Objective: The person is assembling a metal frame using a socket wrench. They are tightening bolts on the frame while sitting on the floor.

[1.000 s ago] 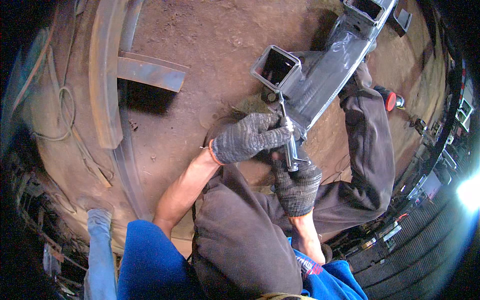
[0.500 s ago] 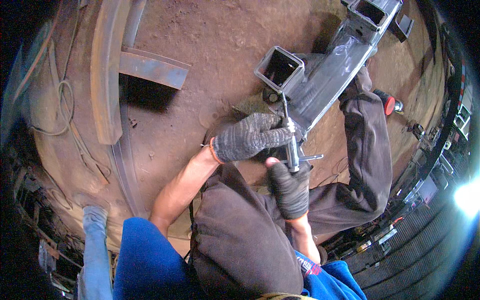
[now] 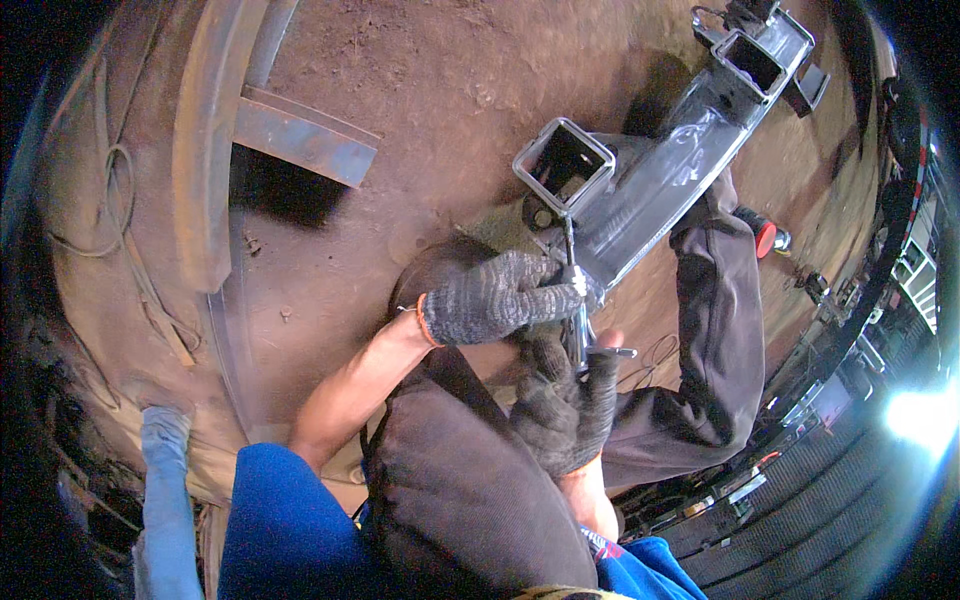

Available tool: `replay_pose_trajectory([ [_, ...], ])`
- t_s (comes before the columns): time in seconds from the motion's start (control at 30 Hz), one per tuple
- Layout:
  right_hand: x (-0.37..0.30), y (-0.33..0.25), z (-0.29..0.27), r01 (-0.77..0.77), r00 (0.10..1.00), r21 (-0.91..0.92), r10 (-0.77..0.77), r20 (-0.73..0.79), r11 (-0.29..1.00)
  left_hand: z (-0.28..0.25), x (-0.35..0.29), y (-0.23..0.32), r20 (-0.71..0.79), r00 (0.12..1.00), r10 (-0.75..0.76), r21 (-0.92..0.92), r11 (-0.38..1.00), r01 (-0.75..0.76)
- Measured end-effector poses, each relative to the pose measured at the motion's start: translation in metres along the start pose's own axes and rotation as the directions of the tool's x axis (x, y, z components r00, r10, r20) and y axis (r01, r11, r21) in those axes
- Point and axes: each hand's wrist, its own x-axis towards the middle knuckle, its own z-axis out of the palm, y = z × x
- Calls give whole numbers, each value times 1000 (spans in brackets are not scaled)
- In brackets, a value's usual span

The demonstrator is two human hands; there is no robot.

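While the left hand [image 3: 500,298], in a dark knitted glove, pinches the upper body of a silver T-handled tool [image 3: 581,340] between bent fingers and thumb, the right hand [image 3: 563,405] works at its lower end. In the head view, this right hand is half curled beneath the tool, its bare thumb tip against the crossbar [image 3: 622,352]; whether its fingers truly grip, I cannot tell.

The tool stands in front of the near end of a grey steel beam [image 3: 650,205], between the person's legs. Its slim shaft runs up to just below the lower corner of the nearer square tube [image 3: 592,190]; what exactly its tip enters is too small to make out.

As for progress, this tube and the farther square tube [image 3: 768,92] already sit fixed on the beam. The tool appears set in place and, I judge, partway through being turned. Left to do, probably, are the remaining turns and taking the tool out; how deep it has gone does not show.
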Motion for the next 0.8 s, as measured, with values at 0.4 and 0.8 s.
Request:
replay_pose_trajectory([
  [0.4,-14,-6,0,184,832,-876,-546,-103,446,-3,-6,-11,36,928,370,356,863,-358],
  [0.8,-1,4,-3,75,684,-983,-726,-71,166,-5,-5,-26,205,790,578,630,539,-559],
])
